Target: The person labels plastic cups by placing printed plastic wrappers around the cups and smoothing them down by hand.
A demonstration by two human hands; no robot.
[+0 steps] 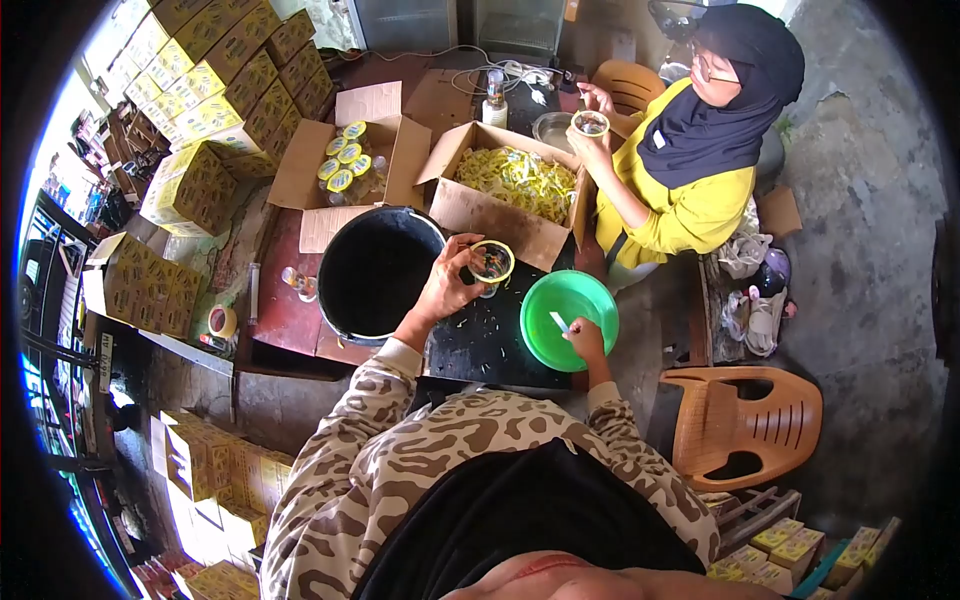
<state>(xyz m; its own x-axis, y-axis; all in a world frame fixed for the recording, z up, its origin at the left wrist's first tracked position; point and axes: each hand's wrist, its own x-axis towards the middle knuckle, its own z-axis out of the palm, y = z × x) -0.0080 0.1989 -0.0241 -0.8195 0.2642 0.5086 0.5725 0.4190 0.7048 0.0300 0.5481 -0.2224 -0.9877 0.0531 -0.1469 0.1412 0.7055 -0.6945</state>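
Note:
My left hand (450, 282) is closed around a clear plastic cup (491, 262) with a yellow rim and small dark and coloured bits inside. It holds the cup above the table, between a big black bucket (375, 262) and a green plastic basin (540, 348). Over the basin, my right hand (588, 342) grips a small white flat tool (559, 321); its exact kind is unclear. Farther back stands an open carton (500, 222) heaped with yellow strips. Left of it, another open carton (300, 165) contains several cups with yellow-green lids (340, 180).
At the right, a co-worker in a yellow top (690, 205) holds a similar cup (591, 123). A white bottle (494, 110) stands at the back. Stacked yellow cartons (200, 80) rise at the left. An orange plastic chair (745, 425) stands at my right.

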